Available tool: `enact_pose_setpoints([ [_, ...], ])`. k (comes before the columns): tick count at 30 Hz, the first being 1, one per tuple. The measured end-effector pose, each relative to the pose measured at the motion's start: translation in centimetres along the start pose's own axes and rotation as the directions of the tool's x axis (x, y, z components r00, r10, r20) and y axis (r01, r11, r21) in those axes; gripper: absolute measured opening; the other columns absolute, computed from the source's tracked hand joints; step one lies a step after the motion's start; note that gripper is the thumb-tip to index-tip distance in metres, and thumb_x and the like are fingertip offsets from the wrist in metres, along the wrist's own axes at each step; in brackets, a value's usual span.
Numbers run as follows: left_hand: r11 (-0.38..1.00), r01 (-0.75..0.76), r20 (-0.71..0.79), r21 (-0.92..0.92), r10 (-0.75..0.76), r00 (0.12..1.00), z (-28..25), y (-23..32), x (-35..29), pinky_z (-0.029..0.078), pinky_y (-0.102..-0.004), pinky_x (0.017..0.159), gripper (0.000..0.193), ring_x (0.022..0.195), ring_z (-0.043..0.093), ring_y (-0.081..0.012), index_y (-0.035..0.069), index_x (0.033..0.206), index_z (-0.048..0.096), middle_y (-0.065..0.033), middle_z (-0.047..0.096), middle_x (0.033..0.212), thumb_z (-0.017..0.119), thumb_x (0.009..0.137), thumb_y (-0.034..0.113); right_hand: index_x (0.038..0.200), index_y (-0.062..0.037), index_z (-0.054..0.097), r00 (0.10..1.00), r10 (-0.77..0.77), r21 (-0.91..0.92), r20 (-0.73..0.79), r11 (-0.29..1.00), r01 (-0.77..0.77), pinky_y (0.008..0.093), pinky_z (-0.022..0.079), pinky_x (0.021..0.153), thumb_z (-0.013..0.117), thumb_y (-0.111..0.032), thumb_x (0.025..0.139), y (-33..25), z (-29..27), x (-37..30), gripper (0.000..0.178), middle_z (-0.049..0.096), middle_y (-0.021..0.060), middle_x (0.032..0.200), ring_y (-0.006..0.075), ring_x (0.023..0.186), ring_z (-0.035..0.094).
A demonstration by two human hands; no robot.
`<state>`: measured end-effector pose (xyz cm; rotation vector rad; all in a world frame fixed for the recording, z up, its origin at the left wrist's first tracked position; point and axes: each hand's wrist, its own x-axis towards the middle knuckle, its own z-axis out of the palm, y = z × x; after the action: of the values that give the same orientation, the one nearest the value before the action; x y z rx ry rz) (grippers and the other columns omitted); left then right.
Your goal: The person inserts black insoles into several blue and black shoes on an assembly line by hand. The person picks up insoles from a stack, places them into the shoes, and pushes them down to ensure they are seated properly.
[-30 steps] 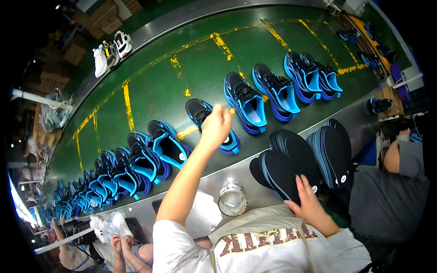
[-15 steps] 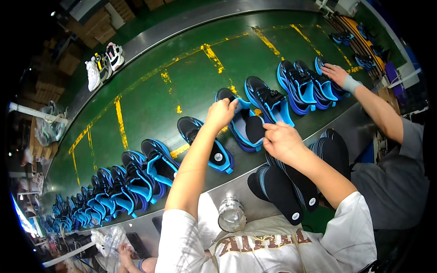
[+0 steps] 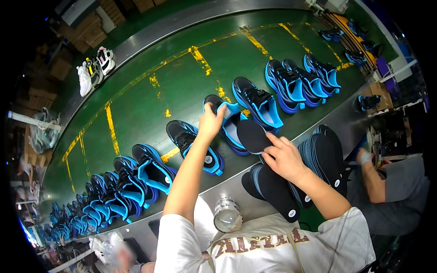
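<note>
Fingers of my right hand [image 3: 286, 159] pinching a black insole [image 3: 249, 136], my left hand [image 3: 212, 122] gripping the shoe [image 3: 231, 129] beside them, more insoles [image 3: 276, 190] below

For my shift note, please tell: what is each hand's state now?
Left hand: closed, holding a black-and-blue sneaker.
Right hand: closed, pinching a black insole.
</note>
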<state>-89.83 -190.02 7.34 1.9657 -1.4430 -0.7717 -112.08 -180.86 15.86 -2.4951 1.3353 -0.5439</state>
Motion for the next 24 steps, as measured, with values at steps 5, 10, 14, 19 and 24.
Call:
enact_pose_setpoints([
  [5, 0.99, 0.048, 0.099, -0.136, -0.035, 0.994, -0.4, -0.1, -0.5, 0.044, -0.0345, 0.068, 0.054, 0.075, 0.059, -0.0257, -0.006, 0.09, 0.058, -0.0198, 0.059, 0.071, 0.047, 0.084, 0.047, 0.068, -0.0029, 0.06, 0.987, -0.1, -0.094, 0.123, 0.989, 0.112, 0.0353, 0.045, 0.069, 0.055, -0.009, 0.069, 0.5, 3.7, 4.5, 0.008, 0.058, 0.0133, 0.095, 0.0262, 0.078, 0.054],
  [10, 0.993, -0.034, 0.015, -0.113, 0.036, 0.999, 1.2, 0.2, -0.1, 0.044, -0.0337, 0.064, 0.054, 0.069, 0.059, -0.0244, -0.005, 0.085, 0.062, -0.019, 0.059, 0.068, 0.046, 0.085, 0.046, 0.073, -0.0014, 0.057, 0.974, 0.172, -0.171, 0.147, 0.974, -0.146, 0.0389, 0.049, 0.065, 0.049, -0.008, 0.073, 1.3, 10.7, 8.1, 0.01, 0.059, 0.02, 0.09, 0.0322, 0.074, 0.059],
  [14, 0.984, 0.042, 0.045, -0.172, -0.034, 0.998, 0.3, 0.5, -0.5, 0.043, -0.0303, 0.061, 0.053, 0.066, 0.057, -0.0189, -0.005, 0.088, 0.062, -0.0163, 0.059, 0.065, 0.049, 0.083, 0.047, 0.088, -0.0011, 0.055, 0.974, 0.162, -0.115, 0.159, 0.983, -0.145, 0.0405, 0.048, 0.074, 0.05, -0.015, 0.079, -0.1, 10.3, 7.8, 0.017, 0.051, 0.0236, 0.103, 0.0344, 0.09, 0.056],
  [19, 0.888, 0.209, 0.185, -0.41, -0.144, 0.972, -0.4, -0.4, -0.8, 0.042, -0.0263, 0.058, 0.053, 0.063, 0.054, -0.0138, -0.007, 0.09, 0.061, -0.0105, 0.059, 0.067, 0.057, 0.079, 0.045, 0.087, -0.003, 0.059, 0.85, 0.196, -0.192, 0.489, 0.975, -0.115, 0.038, 0.047, 0.074, 0.063, -0.03, 0.068, 0.1, 5.7, 7.9, 0.034, 0.055, 0.0197, 0.092, 0.033, 0.087, 0.054],
  [24, 0.862, 0.188, 0.198, -0.472, -0.104, 0.975, -0.8, -0.5, -0.9, 0.038, -0.0224, 0.053, 0.054, 0.06, 0.048, -0.0085, -0.007, 0.091, 0.062, -0.0044, 0.056, 0.064, 0.058, 0.079, 0.045, 0.075, 0.0024, 0.063, 0.798, 0.006, -0.119, 0.603, 0.989, 0.082, 0.0384, 0.047, 0.074, 0.056, -0.017, 0.069, 1.6, 6.8, 9.2, 0.021, 0.059, 0.0192, 0.083, 0.0326, 0.081, 0.057],
])
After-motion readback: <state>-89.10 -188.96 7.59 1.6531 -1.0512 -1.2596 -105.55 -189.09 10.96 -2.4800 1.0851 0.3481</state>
